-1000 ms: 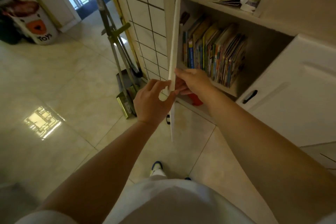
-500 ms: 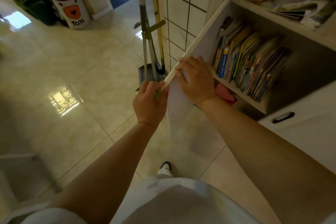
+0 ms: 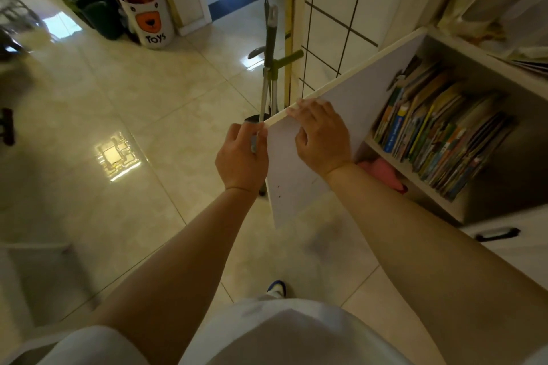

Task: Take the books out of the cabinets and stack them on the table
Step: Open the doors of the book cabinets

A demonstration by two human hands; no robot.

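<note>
A white cabinet door (image 3: pixel 350 109) stands swung wide open at the centre right. My right hand (image 3: pixel 321 136) lies on its inner face with fingers hooked over the top edge. My left hand (image 3: pixel 241 154) grips the door's outer corner from the left. Behind the door, a row of several colourful thin books (image 3: pixel 439 133) leans upright on a shelf inside the cabinet (image 3: pixel 444 184). A pink item (image 3: pixel 382 172) lies on the shelf below them.
A broom and dustpan set (image 3: pixel 268 68) stands just behind the open door against the tiled wall (image 3: pixel 341 9). A white "Toys" bin (image 3: pixel 151 18) and dark bins stand far left. A closed white door with a black handle (image 3: pixel 498 234) is at right.
The door has swung further open to the left with both hands on it, showing its inner face. My view has shifted left and down, revealing more floor.
</note>
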